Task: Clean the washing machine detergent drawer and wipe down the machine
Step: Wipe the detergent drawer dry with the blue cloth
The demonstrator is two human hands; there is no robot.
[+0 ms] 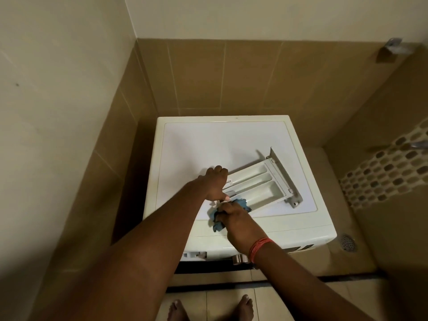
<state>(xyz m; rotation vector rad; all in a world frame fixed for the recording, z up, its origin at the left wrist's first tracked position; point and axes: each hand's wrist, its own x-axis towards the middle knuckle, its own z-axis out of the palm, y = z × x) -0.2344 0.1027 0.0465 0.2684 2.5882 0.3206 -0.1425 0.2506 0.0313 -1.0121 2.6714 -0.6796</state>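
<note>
Detergent drawer [259, 186] lies pulled out, flat on top of the washing machine [196, 144], mid-frame, right of centre. Nearest us, right hand [234, 218] grasps a bunched blue cloth [218, 222] and works it at the drawer's near end. Just beyond, left hand [216, 181] is clenched over that end, thumb pressing down to steady it. Farther on, compartments face up; the front panel sits at the far right end. Risk, as we judge it: the drawer rests diagonally on a smooth lid, so a hard wipe could skid it toward the right edge if our left grip loosens.
</note>
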